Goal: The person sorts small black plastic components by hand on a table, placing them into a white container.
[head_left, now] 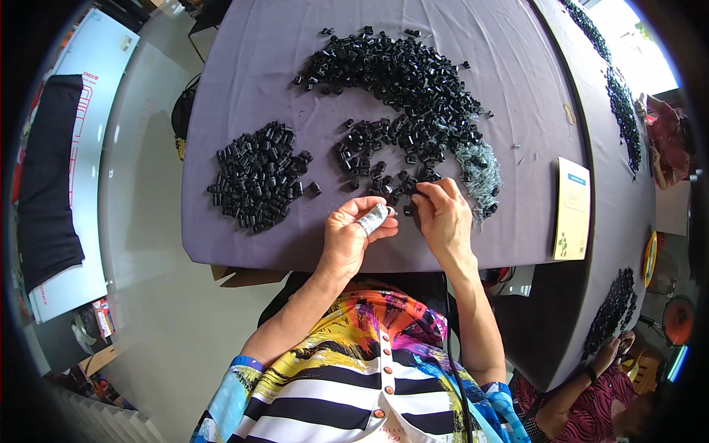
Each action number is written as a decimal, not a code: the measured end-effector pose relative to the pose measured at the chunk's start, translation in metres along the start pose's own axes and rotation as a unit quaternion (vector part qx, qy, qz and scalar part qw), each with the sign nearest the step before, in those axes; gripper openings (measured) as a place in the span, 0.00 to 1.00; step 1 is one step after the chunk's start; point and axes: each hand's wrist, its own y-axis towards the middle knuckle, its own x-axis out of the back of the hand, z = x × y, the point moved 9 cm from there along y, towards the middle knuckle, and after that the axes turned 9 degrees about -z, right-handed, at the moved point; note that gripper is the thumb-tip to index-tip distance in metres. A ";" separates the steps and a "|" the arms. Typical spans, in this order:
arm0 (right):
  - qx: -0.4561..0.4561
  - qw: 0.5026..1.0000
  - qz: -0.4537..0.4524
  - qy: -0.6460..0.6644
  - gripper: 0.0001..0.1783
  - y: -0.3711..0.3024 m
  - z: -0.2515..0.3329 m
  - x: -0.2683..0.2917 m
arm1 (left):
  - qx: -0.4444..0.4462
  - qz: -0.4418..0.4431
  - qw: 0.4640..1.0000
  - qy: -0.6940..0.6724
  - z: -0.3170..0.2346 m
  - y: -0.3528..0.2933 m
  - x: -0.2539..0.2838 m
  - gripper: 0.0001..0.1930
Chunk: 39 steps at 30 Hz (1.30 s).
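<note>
My left hand (pixel 353 230) is closed in a pinch near the table's front edge. A grey-white wrap (pixel 372 219) covers its thumb, and a small dark part (pixel 391 212) shows at its fingertips. Just to the right, my right hand (pixel 447 219) has thumb and fingers pressed together beside the loose black parts; what they grip is hidden. A single small black part (pixel 408 211) is between the two hands. Beyond them curves a large heap of small black plastic parts (pixel 399 74). At its right end lies a pile of thin pale translucent pieces (pixel 480 173).
A separate pile of black parts (pixel 258 177) sits at the left on the grey cloth-covered table (pixel 244 66). A yellow booklet (pixel 571 210) lies at the right edge. Another person's hand (pixel 609 351) works at an adjoining table by more black parts (pixel 613 310).
</note>
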 end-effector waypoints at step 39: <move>-0.193 0.913 0.023 0.358 0.10 -0.034 -0.009 -0.008 | 0.002 0.022 0.998 -0.061 0.005 -0.002 -0.020 0.06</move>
